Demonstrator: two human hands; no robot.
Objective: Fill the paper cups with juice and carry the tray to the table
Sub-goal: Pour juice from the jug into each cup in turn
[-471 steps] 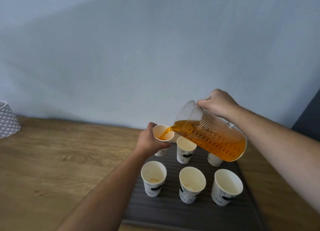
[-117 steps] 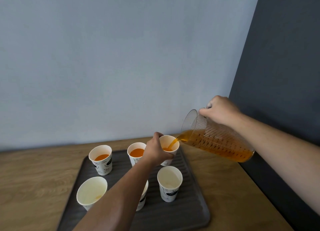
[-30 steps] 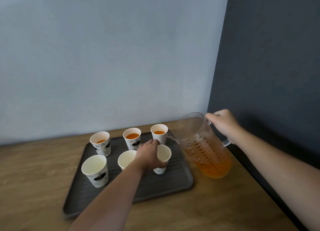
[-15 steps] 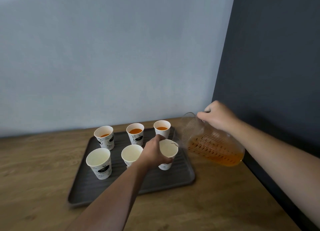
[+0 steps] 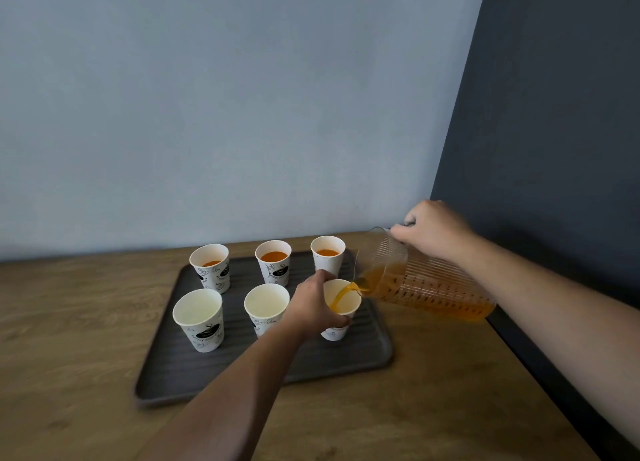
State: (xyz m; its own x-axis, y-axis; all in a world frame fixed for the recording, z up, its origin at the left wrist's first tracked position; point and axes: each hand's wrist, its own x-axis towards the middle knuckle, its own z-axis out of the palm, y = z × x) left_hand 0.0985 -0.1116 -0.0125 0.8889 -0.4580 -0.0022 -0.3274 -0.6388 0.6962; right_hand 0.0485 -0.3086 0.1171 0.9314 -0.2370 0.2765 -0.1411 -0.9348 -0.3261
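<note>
A dark ribbed tray [image 5: 173, 374] lies on the wooden counter with several white printed paper cups in two rows. The three back cups [image 5: 210, 266] [image 5: 273, 262] [image 5: 327, 254] hold orange juice. The front left cup [image 5: 198, 317] and front middle cup [image 5: 266, 305] are empty. My left hand [image 5: 313, 308] grips the front right cup [image 5: 343, 308]. My right hand [image 5: 431, 230] holds the handle of a clear ribbed pitcher [image 5: 426, 286], tilted left. A stream of juice runs from its spout into that cup.
The wooden counter [image 5: 69, 339] runs left and toward me. A pale blue wall stands behind it and a dark wall [image 5: 554, 149] borders its right edge, close to the pitcher.
Half a second ago the pitcher was tilted beside the held cup with no stream. Now it is tipped further and juice flows into the front right cup.
</note>
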